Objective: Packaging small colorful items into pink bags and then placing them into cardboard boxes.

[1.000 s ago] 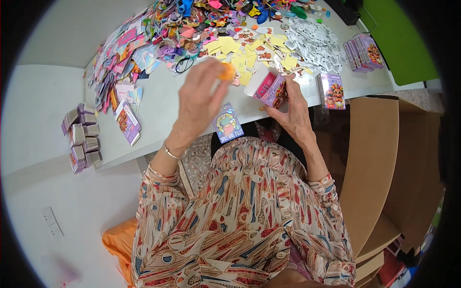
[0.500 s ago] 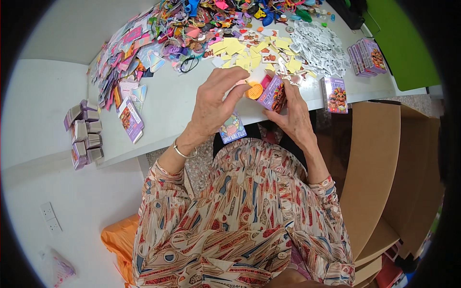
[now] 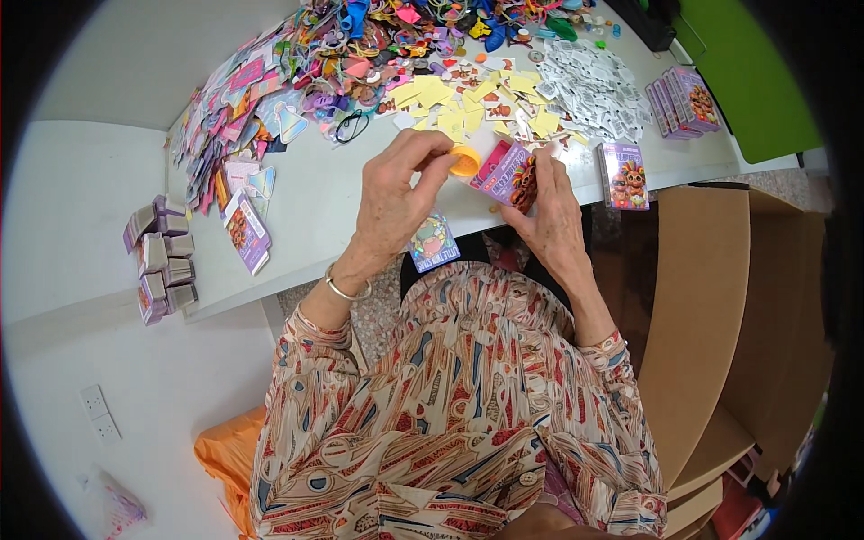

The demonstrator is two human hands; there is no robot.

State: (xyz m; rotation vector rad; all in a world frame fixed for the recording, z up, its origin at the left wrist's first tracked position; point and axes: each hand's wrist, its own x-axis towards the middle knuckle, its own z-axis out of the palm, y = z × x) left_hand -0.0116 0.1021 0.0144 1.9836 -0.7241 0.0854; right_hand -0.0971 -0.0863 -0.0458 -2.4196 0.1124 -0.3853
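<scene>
Pinched between thumb and fingers of my left hand [image 3: 396,184] is a small yellow-orange round piece [image 3: 465,161], shaped like a shallow cup or ring. My right hand [image 3: 553,211] is closed around a purple printed box [image 3: 508,175], tilted above the table's front edge. Something pink [image 3: 492,160] shows at the box's left end, beside the yellow piece; whether it is a flap or contents I cannot tell. A pastel printed card [image 3: 435,243] sticks out past the table edge, below my left hand.
Yellow paper slips [image 3: 436,93], white packets [image 3: 598,90], colourful trinkets [image 3: 360,67] and cards [image 3: 225,117] are heaped behind. More purple boxes stand right [image 3: 623,175] and far right [image 3: 693,99]; another lies left [image 3: 245,232]. Grey-purple trays [image 3: 162,256] stack left. A cardboard carton [image 3: 697,315] stands right.
My left hand has drawn the yellow round piece slightly left and up, away from the box. The box has tilted a little, and more of the pink part shows.
</scene>
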